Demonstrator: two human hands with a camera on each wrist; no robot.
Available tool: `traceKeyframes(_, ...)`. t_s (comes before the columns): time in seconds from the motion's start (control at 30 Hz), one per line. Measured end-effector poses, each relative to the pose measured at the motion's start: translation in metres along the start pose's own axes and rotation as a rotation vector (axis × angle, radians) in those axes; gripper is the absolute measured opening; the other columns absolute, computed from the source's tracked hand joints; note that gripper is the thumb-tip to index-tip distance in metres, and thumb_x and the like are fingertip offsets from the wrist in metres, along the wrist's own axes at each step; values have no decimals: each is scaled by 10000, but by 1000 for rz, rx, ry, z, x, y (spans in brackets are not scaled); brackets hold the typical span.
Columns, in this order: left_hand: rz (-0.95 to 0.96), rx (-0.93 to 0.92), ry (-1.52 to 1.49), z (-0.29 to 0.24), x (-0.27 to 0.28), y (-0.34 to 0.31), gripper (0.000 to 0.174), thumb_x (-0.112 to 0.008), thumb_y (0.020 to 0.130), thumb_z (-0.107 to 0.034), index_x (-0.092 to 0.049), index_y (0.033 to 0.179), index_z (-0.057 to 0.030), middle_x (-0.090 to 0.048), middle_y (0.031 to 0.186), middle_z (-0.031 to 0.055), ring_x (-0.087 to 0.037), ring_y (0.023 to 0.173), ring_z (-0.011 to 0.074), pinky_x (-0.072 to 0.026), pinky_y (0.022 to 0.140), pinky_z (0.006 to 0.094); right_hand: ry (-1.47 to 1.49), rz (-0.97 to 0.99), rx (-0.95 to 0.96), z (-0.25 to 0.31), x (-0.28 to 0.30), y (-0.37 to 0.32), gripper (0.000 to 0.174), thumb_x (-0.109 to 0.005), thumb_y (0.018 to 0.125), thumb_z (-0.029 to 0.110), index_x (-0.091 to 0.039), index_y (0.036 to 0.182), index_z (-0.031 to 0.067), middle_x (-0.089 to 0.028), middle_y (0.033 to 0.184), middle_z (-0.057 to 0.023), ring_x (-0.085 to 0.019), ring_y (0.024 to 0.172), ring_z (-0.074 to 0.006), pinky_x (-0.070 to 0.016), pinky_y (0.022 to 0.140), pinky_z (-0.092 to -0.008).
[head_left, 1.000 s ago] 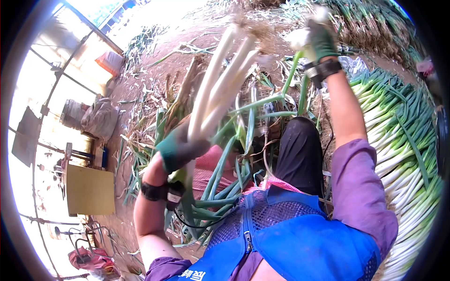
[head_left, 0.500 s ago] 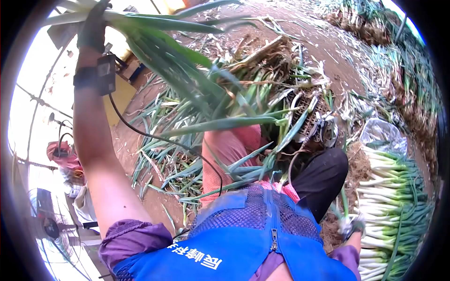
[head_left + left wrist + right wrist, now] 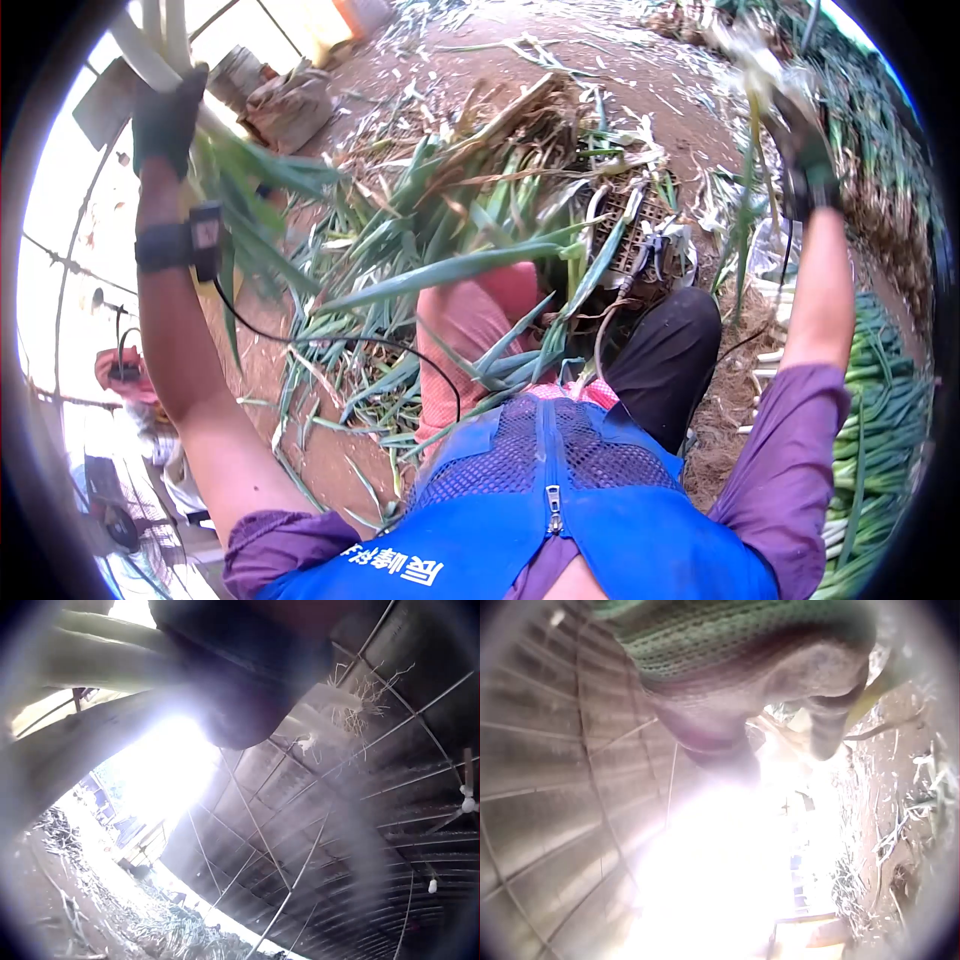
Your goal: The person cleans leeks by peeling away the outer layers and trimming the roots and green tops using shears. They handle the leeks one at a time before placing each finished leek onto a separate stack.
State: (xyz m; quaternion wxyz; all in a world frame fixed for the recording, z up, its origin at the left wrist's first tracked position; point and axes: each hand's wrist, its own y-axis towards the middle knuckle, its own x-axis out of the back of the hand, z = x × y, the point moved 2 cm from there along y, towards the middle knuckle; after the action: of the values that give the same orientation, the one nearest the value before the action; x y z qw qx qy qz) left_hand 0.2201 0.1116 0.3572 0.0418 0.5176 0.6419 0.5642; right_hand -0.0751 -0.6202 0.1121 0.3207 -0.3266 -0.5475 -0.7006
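Observation:
My gloved left hand is raised at the upper left and grips a bunch of green onions. Their white stalks stick up past the glove and their green leaves hang down beside my forearm. In the left wrist view the dark glove closes round the pale stalks. My gloved right hand is raised at the upper right and holds a thin green onion leaf that dangles below it. In the right wrist view the knit glove's fingers curl round a yellow-green piece.
A heap of trimmed leaves lies on the dirt ahead, against a wire crate. Cleaned onions are stacked at my right, with more piles along the far right. A barrel and sacks stand at the back left.
My right hand has come up from beside the stacked onions to the upper right, now holding a leaf. The left hand stays raised with its bunch, slightly lower.

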Motion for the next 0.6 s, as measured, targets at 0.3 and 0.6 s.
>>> traceKeyframes(0.3,479,-261,294,-64,-122,-110,547,-678,793,-249,-474,1263,-58,-673,961,204,-663,856,397,-535,749,494,190,-323,511,247,4,23,378,-670,874,160,-636,1237,60,-696,1031,-163,-683,927,-336,-559,859,-395)
traceKeyframes(0.6,1312,-843,-558,-177,-257,-275,307,-721,770,-300,-639,966,-79,-650,818,173,-636,778,387,-504,643,469,-63,40,441,351,-18,-87,165,-651,821,281,-658,947,176,-668,722,-27,-687,783,-259,-534,706,-407)
